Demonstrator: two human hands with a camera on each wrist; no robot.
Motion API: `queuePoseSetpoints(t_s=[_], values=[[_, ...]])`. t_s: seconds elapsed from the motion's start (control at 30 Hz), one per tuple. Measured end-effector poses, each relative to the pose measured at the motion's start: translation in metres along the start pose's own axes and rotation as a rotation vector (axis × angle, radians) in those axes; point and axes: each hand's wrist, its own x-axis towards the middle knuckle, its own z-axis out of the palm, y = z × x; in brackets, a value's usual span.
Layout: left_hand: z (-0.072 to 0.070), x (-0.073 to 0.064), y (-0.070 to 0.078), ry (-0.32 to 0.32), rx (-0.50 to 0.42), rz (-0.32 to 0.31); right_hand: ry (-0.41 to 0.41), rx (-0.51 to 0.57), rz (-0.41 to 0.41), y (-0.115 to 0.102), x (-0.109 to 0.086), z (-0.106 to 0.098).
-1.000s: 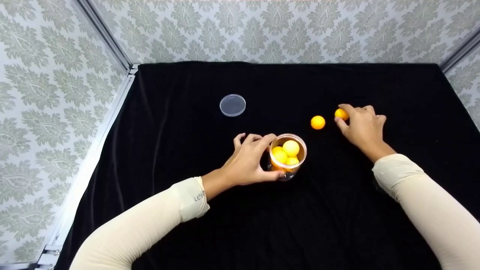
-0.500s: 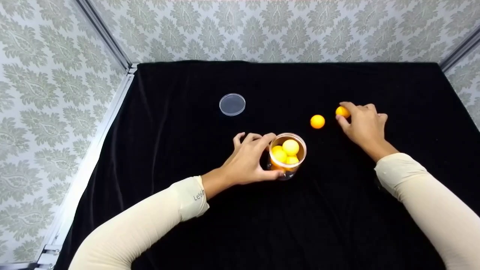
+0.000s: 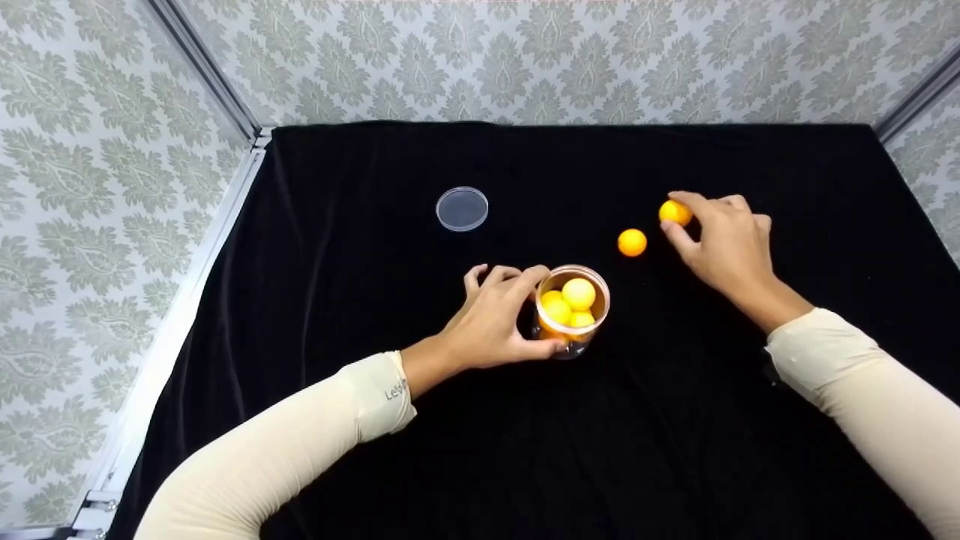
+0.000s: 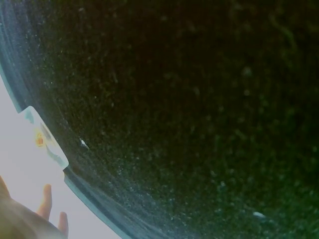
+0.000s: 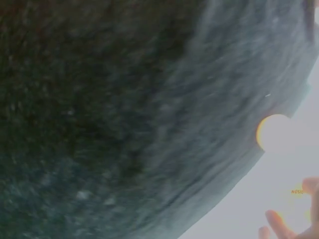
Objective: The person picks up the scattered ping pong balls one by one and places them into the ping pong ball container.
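My left hand point(image 3: 491, 322) grips a clear open-topped jar point(image 3: 574, 349) around its left side, thumb at the front and fingers near the rim. Several orange-yellow ping-pong balls point(image 3: 578, 294) fill the jar. Between thumb and index finger, my right hand point(image 3: 724, 244) pinches another orange ping-pong ball point(image 3: 675, 213), which shows overexposed with printed lettering in the right wrist view. A loose orange ping-pong ball point(image 3: 632, 242) lies on the cloth just left of that hand. In the left wrist view the jar point(image 4: 45, 139) and a few fingertips point(image 4: 46, 201) appear at the lower left edge.
A round clear lid point(image 3: 462, 208) lies flat on the black cloth point(image 3: 450, 450) behind the jar. Patterned wall panels point(image 3: 525, 60) and a metal frame rail point(image 3: 202, 292) border the table at the back and left.
My right hand has lifted the pinched ping-pong ball slightly up and away from the loose one. My left hand and the jar stay nearly where they were.
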Motion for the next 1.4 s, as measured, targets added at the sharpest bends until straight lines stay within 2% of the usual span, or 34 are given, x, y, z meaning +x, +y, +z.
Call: queuePoseSetpoints(t_s=[0.5,0.67,0.9,1.03,1.4], values=[[0.0,0.002,0.0,0.011,-0.014,0.012,0.133,0.119,-0.267,-0.063,-0.024,-0.013],[0.0,0.001,0.0,0.012,-0.013,0.015,0.116,0.175,-0.33,-0.084,-0.036,-0.019],[0.0,0.0,-0.001,0.02,0.001,0.025,0.085,0.19,-0.432,-0.106,-0.052,-0.025],[-0.001,0.001,-0.002,0.017,-0.005,0.024,0.07,0.184,-0.461,-0.113,-0.056,-0.027],[0.0,0.001,-0.001,0.019,0.003,0.027,0.041,0.181,-0.475,-0.119,-0.061,-0.03]])
